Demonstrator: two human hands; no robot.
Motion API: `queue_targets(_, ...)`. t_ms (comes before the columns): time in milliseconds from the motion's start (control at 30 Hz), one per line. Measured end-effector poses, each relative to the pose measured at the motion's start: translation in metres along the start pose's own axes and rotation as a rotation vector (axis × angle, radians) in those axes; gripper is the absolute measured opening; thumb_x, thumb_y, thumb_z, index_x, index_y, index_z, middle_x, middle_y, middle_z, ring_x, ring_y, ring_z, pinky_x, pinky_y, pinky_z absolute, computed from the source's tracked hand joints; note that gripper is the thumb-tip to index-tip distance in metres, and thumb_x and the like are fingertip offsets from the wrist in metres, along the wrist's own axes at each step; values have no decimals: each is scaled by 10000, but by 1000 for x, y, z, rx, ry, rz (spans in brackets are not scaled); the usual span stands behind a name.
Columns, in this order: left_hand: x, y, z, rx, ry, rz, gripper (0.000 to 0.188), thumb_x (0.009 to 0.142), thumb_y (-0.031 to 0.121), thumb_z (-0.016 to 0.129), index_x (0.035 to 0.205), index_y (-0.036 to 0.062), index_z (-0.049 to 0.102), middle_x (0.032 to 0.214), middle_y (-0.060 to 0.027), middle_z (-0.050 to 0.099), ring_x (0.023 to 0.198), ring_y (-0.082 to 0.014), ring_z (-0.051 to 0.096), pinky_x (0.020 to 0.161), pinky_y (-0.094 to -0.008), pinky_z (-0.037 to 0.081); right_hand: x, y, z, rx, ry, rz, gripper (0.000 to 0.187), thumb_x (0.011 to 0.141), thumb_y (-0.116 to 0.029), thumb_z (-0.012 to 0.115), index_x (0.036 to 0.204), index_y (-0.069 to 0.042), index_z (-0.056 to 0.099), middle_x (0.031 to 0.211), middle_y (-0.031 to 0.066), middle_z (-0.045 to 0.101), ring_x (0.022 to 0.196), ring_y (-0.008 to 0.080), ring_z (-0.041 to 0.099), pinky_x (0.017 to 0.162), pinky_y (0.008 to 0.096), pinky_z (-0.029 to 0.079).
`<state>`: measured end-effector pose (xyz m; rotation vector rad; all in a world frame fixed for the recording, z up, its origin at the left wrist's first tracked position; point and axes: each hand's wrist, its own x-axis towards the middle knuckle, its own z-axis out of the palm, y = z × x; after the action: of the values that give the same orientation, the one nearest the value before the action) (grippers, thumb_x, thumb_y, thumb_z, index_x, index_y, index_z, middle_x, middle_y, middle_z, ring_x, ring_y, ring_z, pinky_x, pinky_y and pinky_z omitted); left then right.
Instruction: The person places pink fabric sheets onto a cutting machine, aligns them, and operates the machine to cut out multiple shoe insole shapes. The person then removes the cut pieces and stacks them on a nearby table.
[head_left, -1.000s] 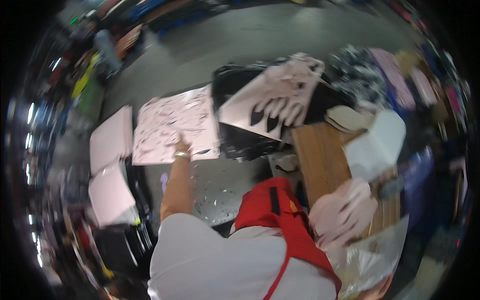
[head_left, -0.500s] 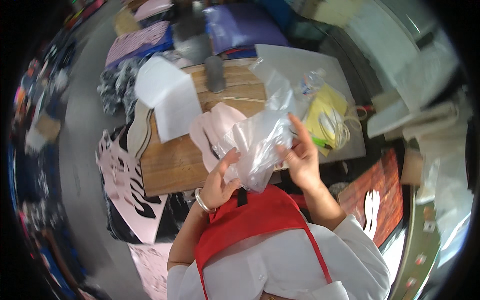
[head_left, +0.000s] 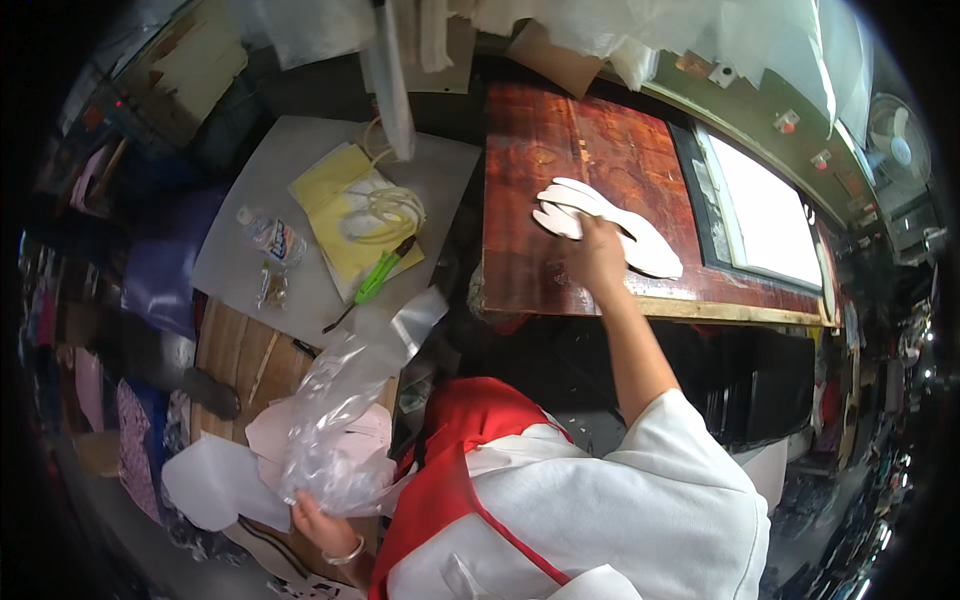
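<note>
My left hand (head_left: 322, 526), with a silver bangle at the wrist, grips the lower edge of a clear plastic bag (head_left: 340, 400). The bag stretches up over pink sole-shaped pieces (head_left: 365, 435) on a wooden board. On the right, my right hand (head_left: 600, 256) reaches out to several white insole-shaped pieces (head_left: 640, 240) lying on a reddish-brown table. Its fingers touch the near edge of these pieces; blur hides whether they pinch one.
A grey sheet (head_left: 235, 190) carries a plastic bottle (head_left: 275, 238), yellow paper (head_left: 320, 190), a coiled cord (head_left: 395, 212) and a green-handled tool (head_left: 375, 282). White folded paper (head_left: 215, 485) lies at lower left. A bright white panel (head_left: 760, 210) borders the red table (head_left: 520, 140).
My view has swung to the right. My right hand has let go of the plastic bag and moved over to the white pieces; my left hand keeps the bag.
</note>
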<state>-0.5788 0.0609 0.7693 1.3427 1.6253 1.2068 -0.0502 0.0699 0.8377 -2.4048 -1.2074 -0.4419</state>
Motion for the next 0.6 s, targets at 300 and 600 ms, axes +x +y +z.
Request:
queue_targets(300, 18, 12, -115, 835, 288, 693, 603, 915, 320, 607, 1325, -78, 414, 1256, -286, 517, 1131, -430, 533, 957, -476, 433, -16, 167, -19, 47, -200, -62, 413, 757, -270, 766, 1095, -54, 672, 1212, 242, 580, 1104, 365, 575, 952, 413, 451)
queue_targets(600, -30, 60, -188, -811, 793, -49, 463, 970, 371, 479, 1296, 42, 484, 1285, -116, 552, 1178, -282, 520, 1025, -449, 398, 44, 134, -51, -163, 247, -87, 290, 972, -151, 449, 1143, -6, 633, 1104, 95, 680, 953, 196, 670, 802, 299, 533)
